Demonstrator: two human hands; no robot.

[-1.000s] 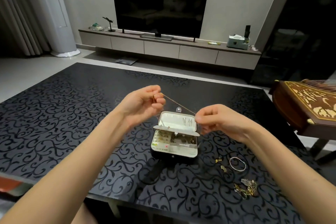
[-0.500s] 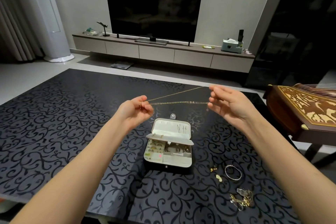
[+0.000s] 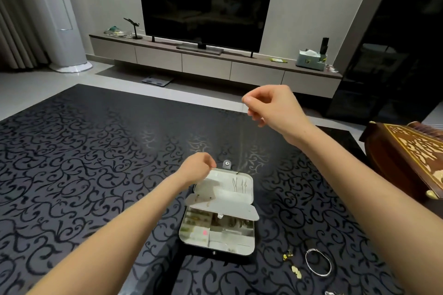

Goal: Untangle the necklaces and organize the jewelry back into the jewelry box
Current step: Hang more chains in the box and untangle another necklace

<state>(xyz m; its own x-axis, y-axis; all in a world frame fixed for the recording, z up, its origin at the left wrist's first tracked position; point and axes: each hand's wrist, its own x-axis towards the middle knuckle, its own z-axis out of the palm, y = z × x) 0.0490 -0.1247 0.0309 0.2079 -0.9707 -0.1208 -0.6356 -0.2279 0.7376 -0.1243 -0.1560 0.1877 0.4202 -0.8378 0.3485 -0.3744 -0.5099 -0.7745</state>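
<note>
Necklace, one fine chain, is pinched at its top between the thumb and first fingers of your right hand, which is raised well above the desk. From that pinch the chain hangs nearly straight down, a faint line against the dark patterned surface, toward the far edge of the jewelry box. Your left hand is low, with its fingers curled right at the far left corner of the opened lid. Whether they hold the chain's lower end is too small to tell.

No knot or crossing shows along the hanging chain, so this necklace looks untangled and ready to go into the lid, where a few thin pieces already hang. The box sits open in the middle of the desk. Its tray compartments are partly filled with small pieces too blurred to name.

Work remains on the desk to the right of the box, nearer you. A silver bangle lies there with two small gold earrings just beside it, and a bit of metal is cut off by the bottom edge. None of these is in the box yet, so the task seems past its middle but not near done.
</note>
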